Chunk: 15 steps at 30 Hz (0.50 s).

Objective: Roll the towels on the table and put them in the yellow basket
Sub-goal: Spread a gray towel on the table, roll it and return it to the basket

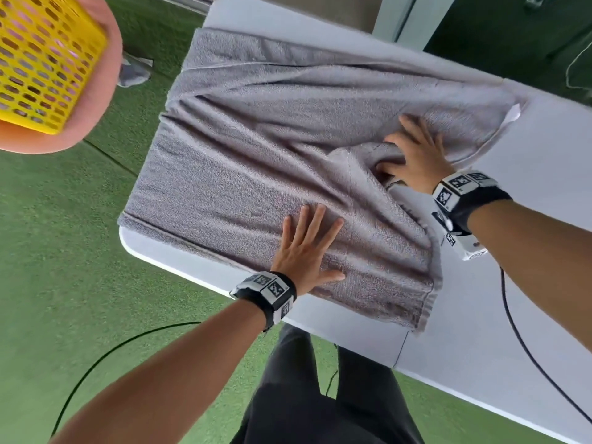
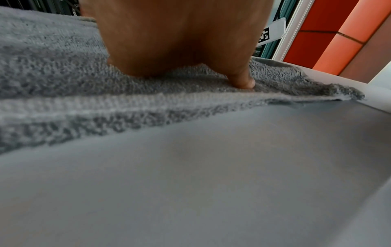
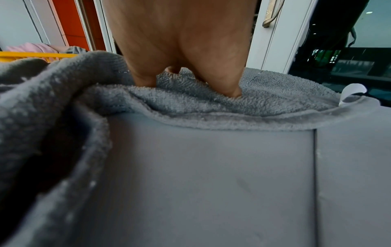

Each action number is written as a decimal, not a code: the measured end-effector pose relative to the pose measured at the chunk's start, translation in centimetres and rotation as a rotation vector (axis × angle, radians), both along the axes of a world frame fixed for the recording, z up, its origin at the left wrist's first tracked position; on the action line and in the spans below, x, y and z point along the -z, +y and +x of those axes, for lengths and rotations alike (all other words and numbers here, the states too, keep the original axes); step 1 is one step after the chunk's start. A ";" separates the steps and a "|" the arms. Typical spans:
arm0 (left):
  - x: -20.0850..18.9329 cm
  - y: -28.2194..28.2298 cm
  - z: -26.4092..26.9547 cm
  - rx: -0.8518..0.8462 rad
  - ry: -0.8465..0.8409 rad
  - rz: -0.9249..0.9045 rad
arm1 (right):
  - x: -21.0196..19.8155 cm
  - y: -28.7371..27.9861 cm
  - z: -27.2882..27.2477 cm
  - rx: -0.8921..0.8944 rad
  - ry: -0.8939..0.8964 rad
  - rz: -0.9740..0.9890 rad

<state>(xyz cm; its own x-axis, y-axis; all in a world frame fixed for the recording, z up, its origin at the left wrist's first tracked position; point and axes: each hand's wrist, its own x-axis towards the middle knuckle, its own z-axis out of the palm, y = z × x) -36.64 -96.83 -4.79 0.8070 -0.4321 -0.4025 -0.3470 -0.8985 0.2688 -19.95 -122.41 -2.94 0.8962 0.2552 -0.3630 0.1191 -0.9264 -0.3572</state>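
A large grey towel lies spread over the left end of the white table, creased and with a raised fold near its right side. My left hand presses flat on the towel near the front edge, fingers straight; the left wrist view shows that palm on the grey towel. My right hand rests on the towel's right part with fingers spread, its thumb side tucked against the raised fold. The yellow basket stands at the upper left on a round pink seat, off the table.
Green turf floor surrounds the table. A black cable crosses the table's right part, another lies on the floor. A small grey cloth lies on the floor near the basket. My dark trousers are at the front edge.
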 end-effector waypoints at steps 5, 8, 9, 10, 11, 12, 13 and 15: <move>0.4 -1.7 -0.6 0.012 -0.002 0.063 | 0.8 -0.9 0.0 -0.019 -0.009 0.039; 0.4 -3.2 -0.9 -0.012 -0.005 0.103 | 0.9 -2.6 -0.1 -0.042 0.028 0.075; 0.4 -4.0 -1.0 -0.019 -0.007 0.111 | 0.9 -3.6 -0.3 -0.044 0.039 0.087; 0.3 -5.1 -1.3 -0.016 -0.009 0.115 | 0.8 -4.9 -0.7 -0.036 0.044 0.093; 0.2 -6.4 -1.6 -0.009 -0.007 0.116 | 0.7 -6.4 -1.2 -0.029 0.053 0.096; 0.2 -7.8 -2.1 0.006 -0.001 0.119 | 0.7 -8.1 -1.8 -0.031 0.060 0.099; 0.2 -9.5 -2.7 0.021 0.004 0.123 | 0.7 -9.8 -2.5 -0.036 0.063 0.106; 0.3 -13.4 -4.1 0.042 0.002 0.121 | 0.6 -13.5 -3.8 -0.038 0.064 0.119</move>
